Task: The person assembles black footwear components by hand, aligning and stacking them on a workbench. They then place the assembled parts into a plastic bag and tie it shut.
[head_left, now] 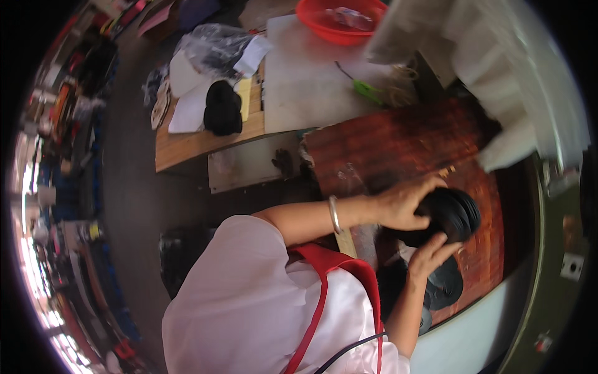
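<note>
**Black stack held over a red-brown bench**

A black ribbed stack is clasped between both hands — left hand curled over it, right hand cupped beneath — above the worn red-brown worktop. Behind it, a pale board and a red basin are seen.

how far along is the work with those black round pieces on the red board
Done: hard to tell; a dark pile sits on the far wooden table. In hand: the left hand and right hand grip a stack of black round flat pieces over the reddish-brown board. Left: more black round pieces lie below the right hand.
</note>
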Demonstrator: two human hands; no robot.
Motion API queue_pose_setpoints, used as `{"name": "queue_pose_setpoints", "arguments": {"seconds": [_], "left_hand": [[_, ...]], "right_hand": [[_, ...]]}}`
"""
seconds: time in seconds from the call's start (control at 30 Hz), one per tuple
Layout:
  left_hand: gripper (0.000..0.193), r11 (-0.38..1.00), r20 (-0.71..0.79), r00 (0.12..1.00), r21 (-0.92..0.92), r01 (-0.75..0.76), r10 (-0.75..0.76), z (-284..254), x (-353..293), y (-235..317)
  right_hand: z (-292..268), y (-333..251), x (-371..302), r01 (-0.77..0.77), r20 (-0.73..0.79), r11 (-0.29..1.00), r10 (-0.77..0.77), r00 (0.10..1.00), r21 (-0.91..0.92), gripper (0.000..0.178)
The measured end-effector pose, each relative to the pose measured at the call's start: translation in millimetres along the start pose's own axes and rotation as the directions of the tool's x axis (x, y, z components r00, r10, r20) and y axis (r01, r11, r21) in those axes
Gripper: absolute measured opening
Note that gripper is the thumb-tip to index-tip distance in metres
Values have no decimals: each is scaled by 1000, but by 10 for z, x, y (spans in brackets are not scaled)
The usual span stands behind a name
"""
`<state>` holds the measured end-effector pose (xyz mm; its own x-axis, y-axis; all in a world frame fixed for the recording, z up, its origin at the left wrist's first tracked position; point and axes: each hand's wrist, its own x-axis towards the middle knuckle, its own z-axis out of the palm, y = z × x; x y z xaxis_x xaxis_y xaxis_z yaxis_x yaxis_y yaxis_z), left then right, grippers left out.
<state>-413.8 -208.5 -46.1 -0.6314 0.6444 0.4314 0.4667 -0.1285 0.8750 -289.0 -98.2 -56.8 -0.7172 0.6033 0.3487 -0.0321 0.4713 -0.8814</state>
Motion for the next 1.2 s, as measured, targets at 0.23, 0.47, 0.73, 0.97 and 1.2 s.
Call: {"name": "queue_pose_setpoints", "arguments": {"seconds": [0.23, 0.47, 0.73, 0.97, 1.2], "left_hand": [[62, 975, -39, 984, -148, 164, -171, -262, -227, -182], [50, 999, -299, 954, -31, -13, 3, -1642, -228, -106], [46, 981, 651, 734, 144, 128, -192, -3778, -471, -567], [58, 899, 571, 695, 314, 306, -436, -4290, -880, -968], [35, 834, -515, 670, -195, 516, -534, -5086, -1758, -1063]], "right_hand": [[561, -119, 16, 172, -128, 963, -201, 971, -210, 50], [1515, -984, 183, 312, 80, 937, -302, 950, -158, 39], [2906, -1903, 530, 54, 761, 954, 200, 617, -295, 63], [3665, -1683, 280, -317, 763, 844, 530, 370, -432, 38], [4157, -1439, 437, -312, 593, 882, 469, 655, -352, 31]]}}
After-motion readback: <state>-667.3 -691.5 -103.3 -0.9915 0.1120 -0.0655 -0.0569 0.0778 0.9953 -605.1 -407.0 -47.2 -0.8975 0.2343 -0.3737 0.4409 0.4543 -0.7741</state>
